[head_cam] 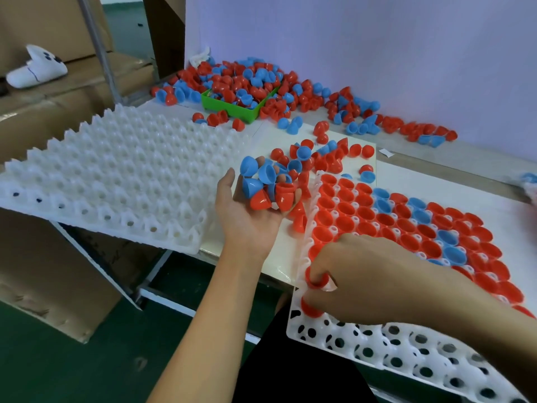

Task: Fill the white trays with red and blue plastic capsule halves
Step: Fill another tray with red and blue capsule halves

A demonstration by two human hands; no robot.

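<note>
My left hand (247, 210) is palm up above the table's middle and cups several red and blue capsule halves (261, 184). My right hand (357, 274) rests on the near left part of the right white tray (363, 341), its fingers pinching a red capsule half (318, 282) at a tray cell. Most cells of this tray hold red halves, with some blue ones (447, 238) among them. A second white tray (116, 175) lies at the left with bare cells.
A pile of loose red and blue halves (308, 157) lies between the trays. A bigger heap spreads along the back wall around a green bin (232, 109). Cardboard boxes (58, 97) stand at the left, with a white slipper (37, 68) on them.
</note>
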